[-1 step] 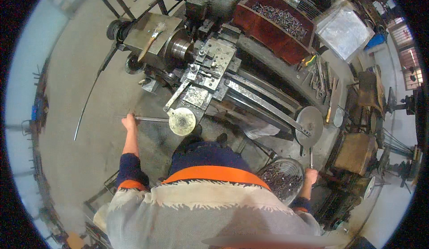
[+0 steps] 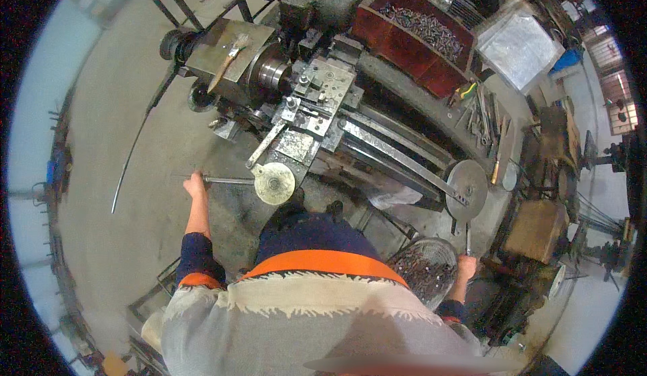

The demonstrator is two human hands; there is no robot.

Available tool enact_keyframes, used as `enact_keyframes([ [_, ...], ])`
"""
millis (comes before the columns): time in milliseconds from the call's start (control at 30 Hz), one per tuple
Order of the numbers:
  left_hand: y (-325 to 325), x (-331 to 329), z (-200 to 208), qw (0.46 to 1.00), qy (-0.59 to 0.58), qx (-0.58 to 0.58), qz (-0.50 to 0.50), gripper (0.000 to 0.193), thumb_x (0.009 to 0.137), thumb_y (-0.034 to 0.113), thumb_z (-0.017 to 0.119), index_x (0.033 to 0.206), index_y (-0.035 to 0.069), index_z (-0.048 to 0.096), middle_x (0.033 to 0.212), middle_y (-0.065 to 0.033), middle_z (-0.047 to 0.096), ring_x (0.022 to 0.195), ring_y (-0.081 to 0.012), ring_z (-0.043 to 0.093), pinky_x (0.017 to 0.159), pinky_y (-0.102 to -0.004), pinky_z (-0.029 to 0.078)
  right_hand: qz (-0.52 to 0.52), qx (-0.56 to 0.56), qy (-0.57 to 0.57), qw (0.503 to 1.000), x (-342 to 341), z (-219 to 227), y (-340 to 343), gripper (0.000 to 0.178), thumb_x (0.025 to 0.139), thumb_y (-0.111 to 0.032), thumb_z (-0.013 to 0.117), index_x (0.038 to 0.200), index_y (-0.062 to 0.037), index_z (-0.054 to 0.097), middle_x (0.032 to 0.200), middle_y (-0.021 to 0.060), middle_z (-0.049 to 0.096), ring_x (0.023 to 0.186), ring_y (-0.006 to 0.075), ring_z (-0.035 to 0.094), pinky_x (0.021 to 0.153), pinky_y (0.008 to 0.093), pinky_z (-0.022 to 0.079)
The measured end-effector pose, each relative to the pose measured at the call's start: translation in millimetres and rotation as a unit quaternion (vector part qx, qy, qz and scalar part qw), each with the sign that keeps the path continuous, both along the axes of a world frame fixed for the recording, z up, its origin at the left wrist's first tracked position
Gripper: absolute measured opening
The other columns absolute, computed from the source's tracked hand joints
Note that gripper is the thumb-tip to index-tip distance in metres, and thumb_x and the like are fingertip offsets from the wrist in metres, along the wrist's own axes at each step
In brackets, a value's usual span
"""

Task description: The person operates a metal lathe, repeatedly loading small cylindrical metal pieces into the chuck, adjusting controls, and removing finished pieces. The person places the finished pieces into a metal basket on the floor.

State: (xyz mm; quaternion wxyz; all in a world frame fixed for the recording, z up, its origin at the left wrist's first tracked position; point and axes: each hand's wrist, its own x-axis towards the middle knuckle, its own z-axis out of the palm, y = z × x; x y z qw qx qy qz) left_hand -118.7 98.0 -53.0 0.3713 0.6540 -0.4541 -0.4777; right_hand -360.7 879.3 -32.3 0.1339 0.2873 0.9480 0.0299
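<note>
Nothing has moved since the earlier picture. Left hand is closed on the long crank handle by the pale handwheel to turn it. Right hand is wrapped on a short lever under the grey handwheel, beside the mesh basket.

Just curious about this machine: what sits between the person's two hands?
In the head view, between the left hand on its lever and the right hand lie a pale round handwheel, the person's dark cap and a wire basket.

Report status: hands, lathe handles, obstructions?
Left hand grips long lever. Right hand on handwheel crank. Wire basket beside right hand; nothing blocking.
</note>
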Motion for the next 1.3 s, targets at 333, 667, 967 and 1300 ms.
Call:
enact_keyframes([
  [333, -6.5, -19.6, -16.0, 0.989, -0.129, -0.065, 0.035, 0.015, 0.063, 0.001, 0.042, 0.062, -0.012, 0.05, 0.061, -0.0171, 0.054, 0.049, -0.024, 0.053, 0.042, -0.0359, 0.043, -0.056, -0.015, -0.024, 0.998, 23.7, 17.2, -44.5, 0.041, 0.066, -0.029, 0.05, 0.091, 0.0021, 0.061, 0.097, 0.0217, 0.058, 0.094, 0.034, 0.055, 0.079, 0.0399, 0.043],
  [667, -14.3, -24.4, 21.6, 0.997, -0.057, -0.048, 0.007, 0.015, 0.064, 0.001, 0.043, 0.06, -0.012, 0.048, 0.057, -0.0177, 0.053, 0.044, -0.0253, 0.053, 0.041, -0.0354, 0.044, -0.094, -0.005, -0.051, 0.994, 18.6, 42.5, -56.0, 0.045, 0.066, -0.03, 0.048, 0.098, 0.0001, 0.058, 0.1, 0.0204, 0.057, 0.094, 0.0346, 0.055, 0.079, 0.0406, 0.043],
  [967, -12.8, -17.7, 18.8, 0.998, -0.064, 0.02, -0.014, 0.018, 0.068, 0.01, 0.053, 0.067, -0.007, 0.047, 0.055, -0.0123, 0.05, 0.039, -0.0225, 0.051, 0.033, -0.0329, 0.043, 0.075, 0.024, -0.115, 0.99, -43.5, 32.7, 44.2, 0.037, 0.067, -0.032, 0.052, 0.089, -0.004, 0.061, 0.092, 0.016, 0.061, 0.089, 0.0321, 0.058, 0.075, 0.0427, 0.045],
  [1300, -11.3, 11.1, 49.9, 0.968, -0.075, 0.193, -0.143, 0.026, 0.071, 0.021, 0.059, 0.077, -0.004, 0.052, 0.06, -0.0129, 0.053, 0.043, -0.0236, 0.054, 0.035, -0.0351, 0.045, 0.034, 0.166, -0.01, 0.985, -89.2, 30.3, 51.1, 0.031, 0.07, -0.032, 0.048, 0.086, -0.007, 0.058, 0.096, 0.0138, 0.059, 0.09, 0.0311, 0.056, 0.079, 0.0544, 0.037],
])
